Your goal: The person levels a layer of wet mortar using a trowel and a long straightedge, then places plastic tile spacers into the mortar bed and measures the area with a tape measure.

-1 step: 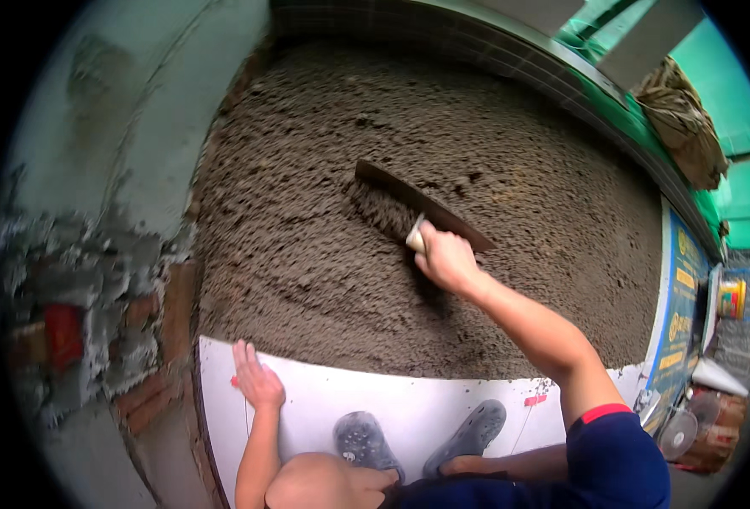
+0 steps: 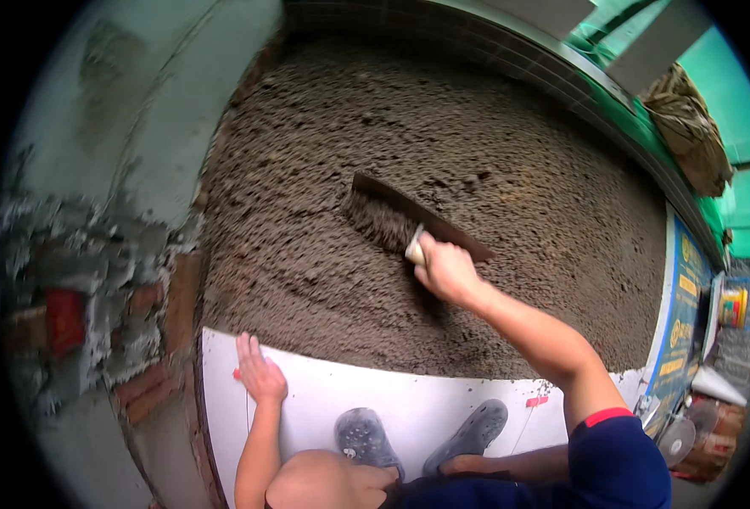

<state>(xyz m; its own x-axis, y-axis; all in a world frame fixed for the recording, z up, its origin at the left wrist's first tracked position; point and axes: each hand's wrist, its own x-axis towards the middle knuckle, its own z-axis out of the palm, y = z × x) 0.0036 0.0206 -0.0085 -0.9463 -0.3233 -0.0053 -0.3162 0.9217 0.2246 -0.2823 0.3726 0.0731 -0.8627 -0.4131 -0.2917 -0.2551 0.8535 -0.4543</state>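
My right hand [image 2: 450,271] is wrapped round the pale handle of a long, flat plastering trowel [image 2: 426,215]. Its dark blade is tilted on edge in the middle of a bed of rough grey-brown mortar [image 2: 545,254], with a loose ridge of mortar along the blade's near-left side. Down at the left, my left hand [image 2: 261,373] lies flat with fingers stretched out on a white tile surface [image 2: 316,390], close to where it borders the mortar. That hand holds nothing.
My feet in grey clogs [image 2: 365,437] rest on the white tiles. To the left rises a rough wall with exposed brick [image 2: 142,297]. A low tiled wall [image 2: 511,55] bounds the far side. At right are a blue printed sheet [image 2: 680,305], a yellow bucket [image 2: 733,307] and a brown sack [image 2: 687,127].
The trowel and my right hand have shifted slightly toward me across the mortar. My left hand stays flat on the tiles, and the view has tilted a little.
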